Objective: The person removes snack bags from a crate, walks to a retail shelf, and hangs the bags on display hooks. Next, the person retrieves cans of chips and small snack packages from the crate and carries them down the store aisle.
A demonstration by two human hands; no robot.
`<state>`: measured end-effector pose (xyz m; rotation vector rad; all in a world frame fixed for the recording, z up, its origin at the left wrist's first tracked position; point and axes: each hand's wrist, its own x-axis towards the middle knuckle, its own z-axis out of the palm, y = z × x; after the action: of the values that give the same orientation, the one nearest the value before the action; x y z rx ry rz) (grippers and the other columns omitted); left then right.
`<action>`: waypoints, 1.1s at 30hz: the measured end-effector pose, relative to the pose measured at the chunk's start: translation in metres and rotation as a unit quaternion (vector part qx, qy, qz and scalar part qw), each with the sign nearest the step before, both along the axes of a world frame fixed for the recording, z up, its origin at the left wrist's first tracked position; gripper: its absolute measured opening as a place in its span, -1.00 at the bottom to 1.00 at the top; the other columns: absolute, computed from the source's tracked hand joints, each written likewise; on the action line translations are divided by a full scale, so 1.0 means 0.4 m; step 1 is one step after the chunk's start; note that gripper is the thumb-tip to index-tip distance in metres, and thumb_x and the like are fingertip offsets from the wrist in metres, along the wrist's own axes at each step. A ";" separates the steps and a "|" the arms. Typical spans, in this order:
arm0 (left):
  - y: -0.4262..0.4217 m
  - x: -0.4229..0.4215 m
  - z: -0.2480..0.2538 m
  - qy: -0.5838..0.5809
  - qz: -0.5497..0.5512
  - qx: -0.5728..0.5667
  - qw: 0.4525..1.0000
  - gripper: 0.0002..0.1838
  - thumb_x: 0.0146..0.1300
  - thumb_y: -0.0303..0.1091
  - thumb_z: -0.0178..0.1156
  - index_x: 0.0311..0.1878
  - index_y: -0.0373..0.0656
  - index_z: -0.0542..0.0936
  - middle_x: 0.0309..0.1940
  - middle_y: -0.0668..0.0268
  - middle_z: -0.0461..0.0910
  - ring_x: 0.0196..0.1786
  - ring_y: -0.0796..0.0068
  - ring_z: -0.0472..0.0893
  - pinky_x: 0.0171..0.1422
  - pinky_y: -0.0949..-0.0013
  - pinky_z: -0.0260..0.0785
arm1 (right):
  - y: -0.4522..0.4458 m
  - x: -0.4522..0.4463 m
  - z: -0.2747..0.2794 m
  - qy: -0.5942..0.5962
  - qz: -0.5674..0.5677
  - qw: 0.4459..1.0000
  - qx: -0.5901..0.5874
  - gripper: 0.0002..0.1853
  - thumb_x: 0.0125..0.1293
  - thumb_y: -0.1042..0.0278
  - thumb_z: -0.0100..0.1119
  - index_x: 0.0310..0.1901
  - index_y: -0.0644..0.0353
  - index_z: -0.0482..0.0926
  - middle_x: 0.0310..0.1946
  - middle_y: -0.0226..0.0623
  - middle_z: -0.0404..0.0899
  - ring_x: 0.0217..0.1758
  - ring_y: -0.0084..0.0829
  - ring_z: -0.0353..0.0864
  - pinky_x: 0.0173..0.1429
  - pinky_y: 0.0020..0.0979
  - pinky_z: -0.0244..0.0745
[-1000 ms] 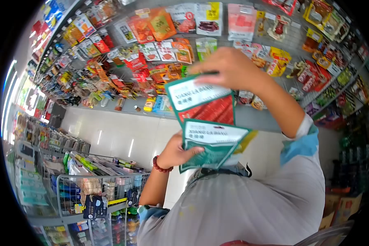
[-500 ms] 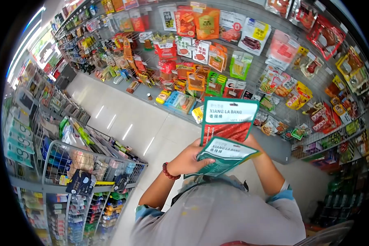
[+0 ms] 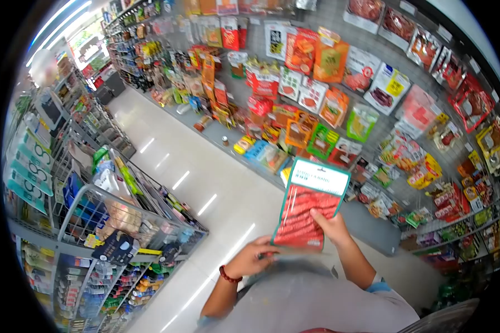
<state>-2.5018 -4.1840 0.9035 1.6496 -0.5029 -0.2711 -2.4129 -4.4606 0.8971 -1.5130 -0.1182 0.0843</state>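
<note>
My right hand [image 3: 334, 228] grips a snack packet [image 3: 308, 216], its thumb lying over the front near the right edge. The packet has a white and green header with a hang hole and a clear window showing red sticks. Lower and to the left, my left hand [image 3: 250, 258] wears a red bead bracelet [image 3: 228, 275]. Its fingers are closed on a second snack packet [image 3: 301, 253], seen nearly edge-on and blurred below the first one. Most of that second packet's face is hidden.
A wall rack of hanging snack bags [image 3: 330, 58] curves ahead and to the right, with a grey base ledge [image 3: 372, 225] beneath. To the left stands a wire basket shelf [image 3: 122, 200] full of packaged goods. Pale tiled floor [image 3: 172, 166] runs between them.
The lower packet has tilted nearly edge-on, and the upper packet's red window is now exposed. My right thumb now shows on its front. The view has shifted, moving the shelves rightward and down.
</note>
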 end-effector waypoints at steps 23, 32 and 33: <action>0.344 0.404 0.040 -0.005 0.082 0.077 0.994 -0.58 0.13 -0.68 0.35 0.07 -0.12 0.73 0.08 0.23 0.52 -0.04 0.39 0.51 0.05 0.39 0.42 | 0.335 0.553 -0.098 0.193 0.151 0.965 -0.099 -0.68 0.47 0.35 0.15 0.18 0.27 0.56 0.03 -0.40 0.64 0.05 -0.57 0.58 0.17 -0.40 0.49; 0.444 0.502 0.057 -0.011 0.163 0.024 0.986 -0.47 0.02 -0.79 0.20 0.06 -0.11 0.72 0.13 0.23 0.45 0.01 0.36 0.51 0.09 0.37 0.42 | 0.565 0.707 -0.051 -0.001 0.174 0.984 -0.025 -0.71 0.41 0.45 0.10 0.12 0.29 0.56 0.00 -0.39 0.64 0.03 -0.55 0.57 0.15 -0.38 0.49; 0.464 0.504 0.048 0.003 0.149 0.013 0.989 -0.44 0.01 -0.80 0.16 0.07 -0.08 0.73 0.18 0.21 0.45 0.08 0.31 0.51 0.11 0.37 0.41 | 0.572 0.708 -0.051 -0.014 0.176 0.984 -0.031 -0.71 0.41 0.44 0.11 0.12 0.29 0.56 -0.01 -0.38 0.63 0.03 -0.54 0.57 0.15 -0.38 0.49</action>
<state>-2.3001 -3.9984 0.9227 1.7230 -0.2426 -0.0604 -2.1297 -4.2318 0.8768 -1.5426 -0.4092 0.3521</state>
